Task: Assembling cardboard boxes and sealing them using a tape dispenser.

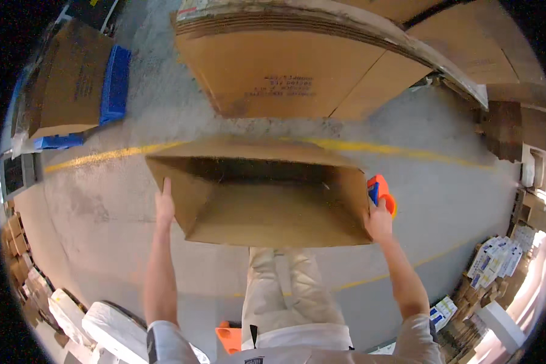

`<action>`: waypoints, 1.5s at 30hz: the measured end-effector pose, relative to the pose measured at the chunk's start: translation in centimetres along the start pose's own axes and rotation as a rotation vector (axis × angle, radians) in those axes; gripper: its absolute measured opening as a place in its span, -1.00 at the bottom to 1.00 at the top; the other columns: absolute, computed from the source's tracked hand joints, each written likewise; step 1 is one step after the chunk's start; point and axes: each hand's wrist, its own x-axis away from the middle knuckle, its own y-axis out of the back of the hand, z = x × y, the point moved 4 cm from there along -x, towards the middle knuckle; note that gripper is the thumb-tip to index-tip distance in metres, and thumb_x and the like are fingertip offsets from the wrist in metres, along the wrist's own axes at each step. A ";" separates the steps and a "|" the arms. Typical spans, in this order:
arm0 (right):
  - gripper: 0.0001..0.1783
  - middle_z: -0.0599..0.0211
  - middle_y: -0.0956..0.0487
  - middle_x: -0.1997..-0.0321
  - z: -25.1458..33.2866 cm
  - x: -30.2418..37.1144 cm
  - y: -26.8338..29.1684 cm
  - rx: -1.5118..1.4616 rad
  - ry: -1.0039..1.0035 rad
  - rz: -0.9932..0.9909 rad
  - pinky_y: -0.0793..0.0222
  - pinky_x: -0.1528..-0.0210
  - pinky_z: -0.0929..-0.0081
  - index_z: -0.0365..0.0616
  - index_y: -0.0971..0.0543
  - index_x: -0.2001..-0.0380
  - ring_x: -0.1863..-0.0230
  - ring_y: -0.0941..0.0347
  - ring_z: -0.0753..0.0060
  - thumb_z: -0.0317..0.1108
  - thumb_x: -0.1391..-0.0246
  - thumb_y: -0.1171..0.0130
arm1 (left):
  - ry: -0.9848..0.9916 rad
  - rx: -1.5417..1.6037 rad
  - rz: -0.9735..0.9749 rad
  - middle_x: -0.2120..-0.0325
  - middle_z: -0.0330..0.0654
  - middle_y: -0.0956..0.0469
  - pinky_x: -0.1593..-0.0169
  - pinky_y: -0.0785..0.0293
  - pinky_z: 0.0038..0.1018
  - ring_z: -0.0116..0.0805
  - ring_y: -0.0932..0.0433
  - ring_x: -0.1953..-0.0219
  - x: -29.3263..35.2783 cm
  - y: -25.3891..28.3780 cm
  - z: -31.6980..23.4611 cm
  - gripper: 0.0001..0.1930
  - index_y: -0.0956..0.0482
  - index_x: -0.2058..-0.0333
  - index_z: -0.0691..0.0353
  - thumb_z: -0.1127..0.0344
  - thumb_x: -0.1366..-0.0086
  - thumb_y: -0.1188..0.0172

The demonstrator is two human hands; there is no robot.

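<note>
I hold an open brown cardboard box (267,200) in front of me, above the grey concrete floor. My left hand (164,206) lies flat against the box's left side, fingers stretched up. On the box's right side my right hand (379,221) presses the wall while gripping an orange and blue tape dispenser (380,191). The box's open end faces away from me and its inside looks empty.
A tall stack of flat cardboard sheets (285,67) stands straight ahead. Another carton on blue pallets (115,82) is at the upper left. A yellow floor line (103,155) runs across. Small white and blue packages (497,261) lie at the right, white bundles (112,330) at the lower left.
</note>
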 end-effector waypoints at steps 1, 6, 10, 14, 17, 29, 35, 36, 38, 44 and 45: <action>-0.42 -0.18 -0.40 0.09 0.0 -0.6 -0.4 0.111 -0.004 0.007 -0.50 0.18 0.00 -0.04 -0.42 -0.24 0.18 -0.51 -0.20 -0.32 -0.12 -0.21 | 0.046 0.131 0.095 -0.15 0.18 -0.43 -0.22 -0.28 -0.22 0.02 -0.41 -0.21 -0.1 -2.4 -1.6 -0.34 -0.35 -0.20 0.45 -0.10 -0.46 0.01; -0.30 -0.37 -0.43 0.04 4.6 -5.5 -3.3 0.291 -0.149 0.194 -0.55 0.18 0.12 -0.22 -0.42 -0.20 0.15 -0.55 -0.18 0.13 -0.23 -0.10 | -0.360 -0.445 -0.116 -0.34 0.44 -0.04 -0.36 -0.11 -0.04 0.34 -0.08 -0.38 4.9 -13.4 -9.5 -0.17 0.10 -0.41 0.38 -0.07 -0.44 0.01; -0.22 -0.35 -0.46 0.05 1.4 -4.8 -5.9 0.162 -0.066 -0.035 -0.51 0.09 0.06 -0.13 -0.47 -0.21 0.11 -0.52 -0.24 0.24 -0.10 -0.20 | -0.230 -0.921 0.079 -0.39 0.46 0.23 -0.42 0.18 0.16 0.43 0.25 -0.44 6.1 -17.8 -7.6 -0.01 0.13 -0.44 0.28 -0.35 -0.34 0.04; -0.07 -0.20 -0.49 0.02 -2.8 -5.1 -4.5 -0.011 -0.371 -0.004 -0.51 0.10 0.01 -0.14 -0.56 -0.10 0.07 -0.53 -0.23 0.30 0.25 -0.45 | -0.460 -1.091 0.129 -0.43 0.33 0.24 -0.45 0.25 0.11 0.40 0.28 -0.45 4.1 -16.2 -6.4 -0.07 0.03 -0.45 0.12 -0.34 -0.31 0.00; -0.02 0.01 -0.60 0.00 -5.8 -7.8 -7.0 -0.163 -0.443 0.147 -0.52 0.07 0.13 -0.17 -0.56 -0.07 0.04 -0.59 -0.03 0.28 0.37 -0.54 | -0.479 -1.131 0.159 -0.45 0.23 0.26 -0.47 0.26 0.04 0.26 0.30 -0.48 4.3 -16.8 -6.8 -0.10 -0.10 -0.42 0.12 -0.35 -0.29 -0.03; -0.02 0.11 -0.68 0.11 -8.1 -8.9 -10.7 -0.488 -0.315 -0.011 -0.53 0.02 0.22 -0.19 -0.51 -0.07 0.05 -0.63 0.12 0.18 0.39 -0.60 | -0.813 -0.897 0.517 -0.30 0.25 -0.24 -0.43 0.00 0.00 0.17 -0.09 -0.42 8.6 -8.3 -7.1 0.06 -0.32 -0.30 0.21 -0.52 -0.03 -0.17; -0.26 0.25 -0.65 0.09 -12.7 -5.0 -13.7 -0.997 -0.723 0.282 -0.46 0.02 0.37 -0.13 -0.54 -0.13 0.08 -0.59 0.39 0.28 -0.16 -0.16 | -0.701 -0.951 0.123 -0.43 0.19 0.06 -0.46 0.17 0.03 0.14 0.14 -0.49 3.9 -14.2 -10.2 0.13 -0.09 -0.40 0.25 -0.45 -0.06 -0.21; -0.18 0.19 -0.65 0.07 -11.0 -4.2 -12.6 -0.696 -0.562 0.247 -0.46 0.03 0.36 -0.13 -0.54 -0.14 0.08 -0.59 0.34 0.38 -0.15 -0.05 | -0.682 -0.936 0.076 -0.44 0.19 0.06 -0.45 0.18 0.06 0.17 0.13 -0.48 4.1 -14.7 -9.6 0.15 -0.02 -0.41 0.26 -0.44 -0.08 -0.21; -0.21 0.10 -0.66 0.11 -8.5 -3.6 -10.8 -0.549 -0.488 0.245 -0.46 0.02 0.27 -0.14 -0.56 -0.09 0.08 -0.61 0.18 0.36 -0.12 -0.08 | -0.675 -0.911 0.034 -0.44 0.19 0.07 -0.45 0.18 0.09 0.20 0.12 -0.47 5.2 -14.7 -9.3 0.16 0.05 -0.43 0.28 -0.42 -0.10 -0.21; -0.25 -0.02 -0.68 0.13 -5.3 -3.6 -8.8 -0.500 -0.509 0.174 -0.46 0.02 0.12 -0.15 -0.60 0.01 0.07 -0.61 -0.07 0.32 -0.03 -0.18 | -0.912 -0.303 -0.470 -0.42 0.20 0.02 -0.42 0.19 0.18 0.24 0.09 -0.46 4.8 -5.7 -19.9 -0.08 -0.07 -0.40 0.28 -0.21 -0.27 -0.14; -0.25 -0.02 -0.68 0.14 -4.7 -3.6 -7.7 -0.513 -0.519 0.151 -0.46 0.02 0.12 -0.16 -0.60 0.03 0.07 -0.61 -0.06 0.32 -0.02 -0.20 | -0.920 -0.439 -0.454 -0.42 0.19 0.00 -0.42 0.18 0.18 0.25 0.08 -0.45 3.6 -5.1 -22.2 -0.18 -0.14 -0.38 0.25 -0.15 -0.32 -0.10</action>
